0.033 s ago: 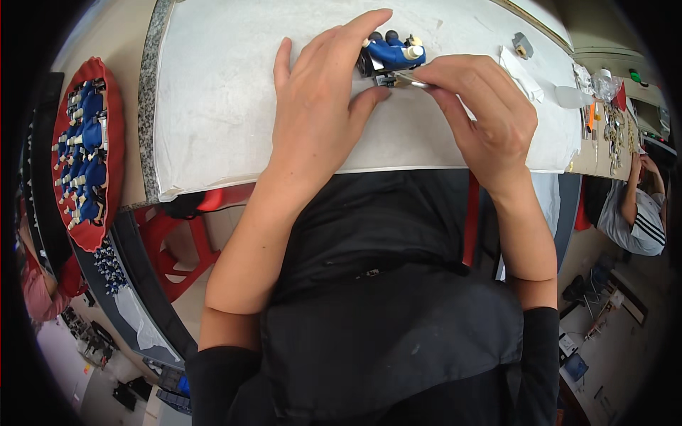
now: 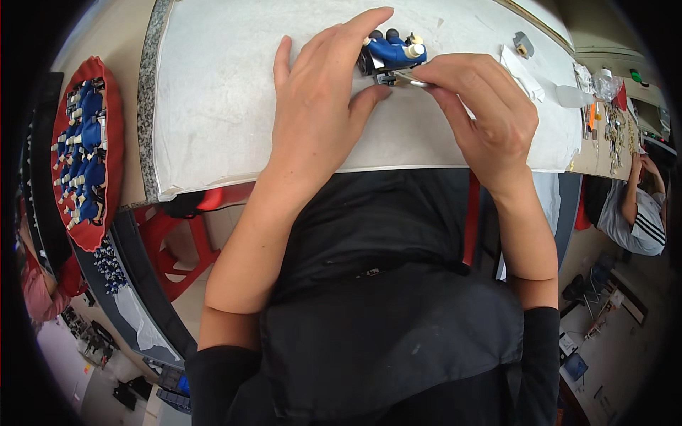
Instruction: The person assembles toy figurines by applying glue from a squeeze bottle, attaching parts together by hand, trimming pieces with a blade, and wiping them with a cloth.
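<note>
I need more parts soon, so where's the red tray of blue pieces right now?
In the head view, the red tray sits at the far left, beside the grey-edged white work mat, well away from the left hand.

That little blue part (image 2: 395,51) looks like glossy moulded plastic with black and cream bits, and the thin tool (image 2: 406,79) against it has a shiny metal look. The table (image 2: 213,92) is covered in a matt whitish sheet, kinda scuffed and papery, with a speckled stone-like edge down its left side. The red tray (image 2: 106,142) of blue pieces looks like smooth plastic too.
</note>
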### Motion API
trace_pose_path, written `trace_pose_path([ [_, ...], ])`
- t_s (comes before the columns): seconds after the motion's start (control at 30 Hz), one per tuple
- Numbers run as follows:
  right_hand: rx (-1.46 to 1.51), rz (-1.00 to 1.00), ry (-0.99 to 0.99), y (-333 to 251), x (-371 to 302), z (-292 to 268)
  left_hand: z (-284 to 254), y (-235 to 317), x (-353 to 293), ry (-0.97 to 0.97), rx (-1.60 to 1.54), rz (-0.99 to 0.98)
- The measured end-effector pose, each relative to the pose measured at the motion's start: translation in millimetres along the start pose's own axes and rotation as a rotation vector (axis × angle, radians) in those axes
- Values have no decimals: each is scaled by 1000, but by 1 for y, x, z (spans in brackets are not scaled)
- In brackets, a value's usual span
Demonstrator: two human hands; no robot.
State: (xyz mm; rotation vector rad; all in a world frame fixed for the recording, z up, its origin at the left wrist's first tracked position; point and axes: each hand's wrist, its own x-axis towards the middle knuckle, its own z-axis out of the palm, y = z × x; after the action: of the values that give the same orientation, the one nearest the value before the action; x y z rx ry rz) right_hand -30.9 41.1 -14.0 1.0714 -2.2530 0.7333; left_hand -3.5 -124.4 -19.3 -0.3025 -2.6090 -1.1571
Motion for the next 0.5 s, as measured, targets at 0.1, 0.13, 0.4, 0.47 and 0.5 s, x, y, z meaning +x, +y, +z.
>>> trace_pose_path([
  [0.1, -23, -43, 7, 1, 1, 3, -4, 4, 0, -101, 11, -74],
  [0.13, -21, -61, 7, 1, 1, 4, -4, 3, -1, -82, 0, -59],
  [0.4, -38, -41, -35, -1, -1, 2, -4, 4, 0, -76, -20, -43],
  [0.47, -26, -12, -73, -3, -1, 1, -4, 4, 0, -98, 5, -70],
  [0.5, -28, -15, -74, -3, -1, 1, -4, 2, -2, -74, -20, -43],
])
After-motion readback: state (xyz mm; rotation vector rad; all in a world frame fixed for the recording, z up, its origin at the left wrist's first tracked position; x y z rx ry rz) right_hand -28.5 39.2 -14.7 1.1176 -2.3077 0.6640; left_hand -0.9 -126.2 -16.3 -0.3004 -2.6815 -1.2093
